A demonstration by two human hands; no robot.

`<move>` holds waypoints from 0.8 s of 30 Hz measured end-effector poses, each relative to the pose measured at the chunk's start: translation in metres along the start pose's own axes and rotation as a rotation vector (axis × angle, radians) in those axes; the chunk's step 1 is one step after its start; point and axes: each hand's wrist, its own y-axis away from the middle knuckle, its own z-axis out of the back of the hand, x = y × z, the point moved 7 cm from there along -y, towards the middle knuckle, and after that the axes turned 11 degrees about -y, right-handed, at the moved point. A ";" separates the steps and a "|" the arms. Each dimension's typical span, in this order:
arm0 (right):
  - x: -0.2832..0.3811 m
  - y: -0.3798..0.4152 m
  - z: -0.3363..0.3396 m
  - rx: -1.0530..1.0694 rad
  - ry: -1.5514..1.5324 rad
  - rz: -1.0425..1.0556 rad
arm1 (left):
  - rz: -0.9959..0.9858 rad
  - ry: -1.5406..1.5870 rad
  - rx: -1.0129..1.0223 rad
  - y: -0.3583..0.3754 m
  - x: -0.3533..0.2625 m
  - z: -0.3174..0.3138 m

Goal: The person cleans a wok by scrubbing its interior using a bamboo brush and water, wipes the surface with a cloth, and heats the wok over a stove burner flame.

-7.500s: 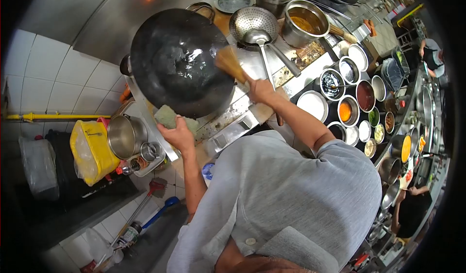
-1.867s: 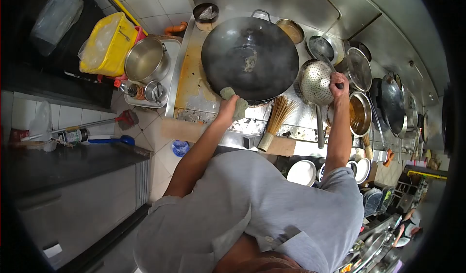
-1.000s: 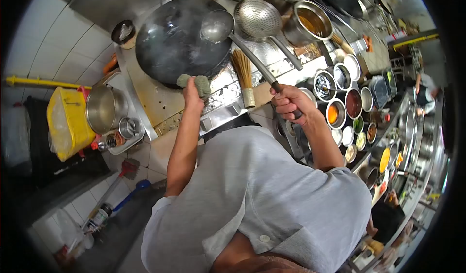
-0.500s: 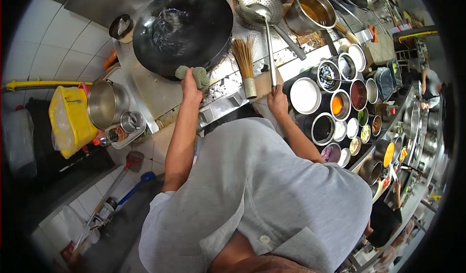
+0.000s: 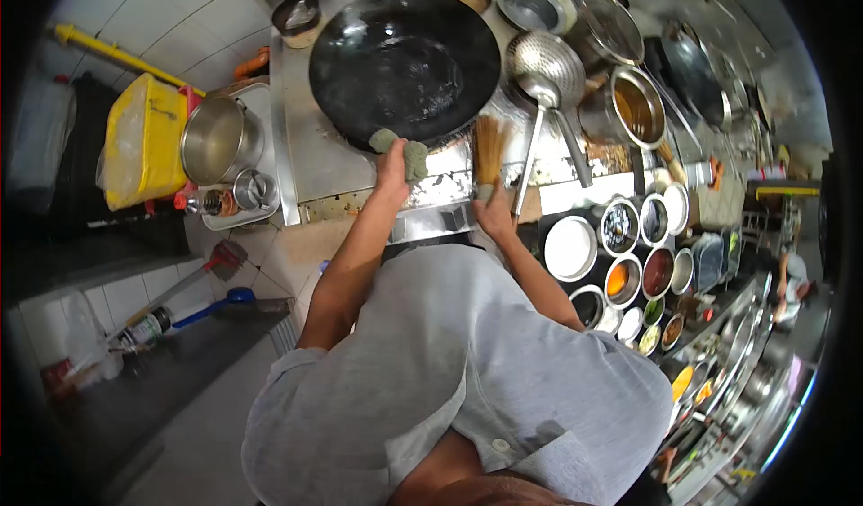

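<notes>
Your wok [image 5: 404, 61] was dark metal, matt black with a dull sheen. Against its near rim your left hand [image 5: 391, 169] pressed a folded cloth [image 5: 403, 151], grey-green and coarse. By your right hand [image 5: 494, 218], the brush [image 5: 490, 151] was dry straw-coloured bamboo, and the ladle [image 5: 537, 102] was bright polished steel. The bench [image 5: 310, 160] was brushed steel, stained and streaked. Your pot [image 5: 216, 142] was shiny steel, and the tub [image 5: 144, 142] was yellow plastic.
</notes>
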 end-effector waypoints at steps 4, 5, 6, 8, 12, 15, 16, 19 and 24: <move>0.097 0.058 0.072 -0.098 -0.523 -0.036 | -0.005 0.015 -0.021 0.007 -0.002 -0.002; 0.114 0.062 0.089 -0.147 -0.543 0.067 | 0.007 0.004 -0.031 0.004 0.000 -0.002; 0.140 0.063 0.105 -0.127 -0.513 0.172 | -0.037 -0.002 -0.043 -0.005 0.005 0.000; 0.157 0.036 0.127 -0.145 -0.282 0.602 | -0.068 0.015 -0.057 -0.006 0.007 0.001; 0.290 0.008 0.159 0.192 0.283 0.603 | -0.106 0.035 -0.066 -0.012 0.010 -0.001; 0.355 -0.015 0.118 0.406 0.666 0.566 | -0.083 0.022 -0.053 -0.020 0.018 -0.001; 0.357 -0.039 0.089 0.423 0.788 0.568 | -0.085 -0.017 -0.080 -0.024 0.020 0.000; 0.355 -0.133 0.002 0.340 0.851 0.683 | -0.100 -0.020 -0.125 -0.028 0.024 -0.001; 0.376 -0.155 -0.013 0.282 0.581 0.487 | -0.044 -0.003 -0.023 0.002 0.010 -0.008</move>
